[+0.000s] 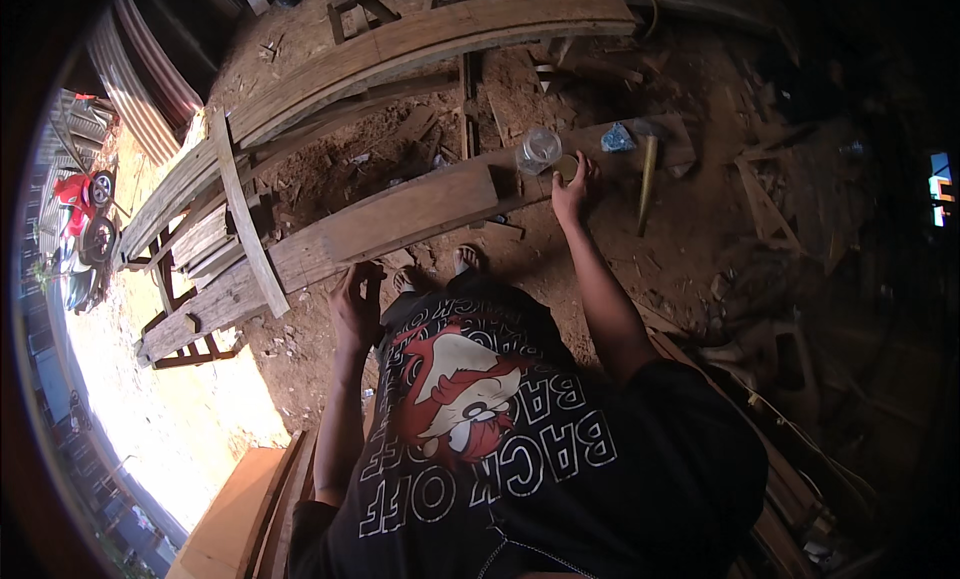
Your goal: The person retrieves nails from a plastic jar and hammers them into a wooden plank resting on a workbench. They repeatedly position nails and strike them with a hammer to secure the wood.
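Observation:
My right hand (573,193) reaches over a long wooden plank, its thumb and fingers around the rim of a round yellowish lid (566,168). Just left of the lid is a clear jar (538,150), seemingly tilted or on its side. My left hand (356,303) hovers at the near edge of the workbench plank (300,268), fingers loosely curled, and I see nothing in it. A shorter board (412,215) lies on that plank between my hands. Right of my right hand are a small blue packet (617,137) and a yellowish strip (647,185), probably wood, jutting over the near edge.
Beyond a gap of sawdust and scraps runs a second long beam (420,35) on supports. A narrow slat (244,219) crosses both benches at the left. Stacked boards (240,504) stand at lower left; a red motorcycle (79,204) is parked outside.

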`<state>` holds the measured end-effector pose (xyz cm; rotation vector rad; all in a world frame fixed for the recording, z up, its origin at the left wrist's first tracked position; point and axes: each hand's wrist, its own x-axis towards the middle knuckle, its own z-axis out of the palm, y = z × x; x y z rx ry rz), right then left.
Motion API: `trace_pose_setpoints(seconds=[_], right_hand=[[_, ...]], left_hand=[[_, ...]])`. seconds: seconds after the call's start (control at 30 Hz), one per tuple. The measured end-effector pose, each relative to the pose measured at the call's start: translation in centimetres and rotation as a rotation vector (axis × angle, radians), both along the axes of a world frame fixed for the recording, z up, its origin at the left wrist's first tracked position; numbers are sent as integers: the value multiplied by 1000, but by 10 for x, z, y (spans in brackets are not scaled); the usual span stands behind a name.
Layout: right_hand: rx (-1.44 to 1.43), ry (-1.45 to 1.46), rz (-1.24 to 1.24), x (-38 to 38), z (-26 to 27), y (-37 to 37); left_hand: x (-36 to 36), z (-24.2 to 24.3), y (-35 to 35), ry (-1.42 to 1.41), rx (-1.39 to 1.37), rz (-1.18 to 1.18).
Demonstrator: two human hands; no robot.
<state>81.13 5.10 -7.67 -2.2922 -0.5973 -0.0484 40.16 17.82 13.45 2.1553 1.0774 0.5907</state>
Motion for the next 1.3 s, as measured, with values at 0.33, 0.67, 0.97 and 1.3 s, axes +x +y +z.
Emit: trace_pose_setpoints(seconds=[0.33,0.67,0.97,1.3], right_hand=[[-524,-130,206,33,-25,-11],[-7,-411,521,16,121,20],[14,-278,544,9,99,21],[5,-321,602,8,105,24]], left_hand=[[-3,4,7,-5,20,-17],[-27,-1,2,10,54,119],[-31,3,-3,56,87,132],[-122,-31,-37,132,-25,377]])
